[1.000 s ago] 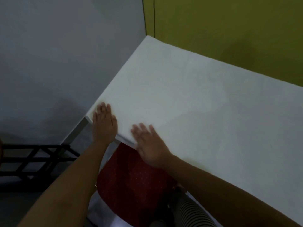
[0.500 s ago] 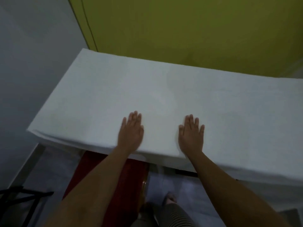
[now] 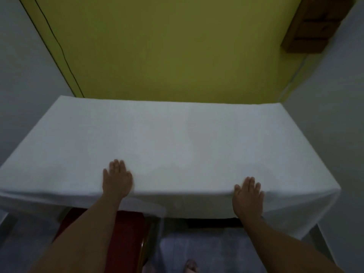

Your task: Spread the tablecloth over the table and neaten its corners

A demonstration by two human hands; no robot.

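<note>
Both hands had slid further apart; left hand (image 3: 117,179) and right hand (image 3: 247,196) pressed flat, fingers straight, on the white fabric tablecloth (image 3: 177,138).

The tablecloth (image 3: 177,138) under the left hand (image 3: 117,180) and the right hand (image 3: 247,196) is plain white. Beyond the hands the wall (image 3: 167,46) is olive yellow. Below the left forearm the chair seat (image 3: 128,233) is dark red.
</note>
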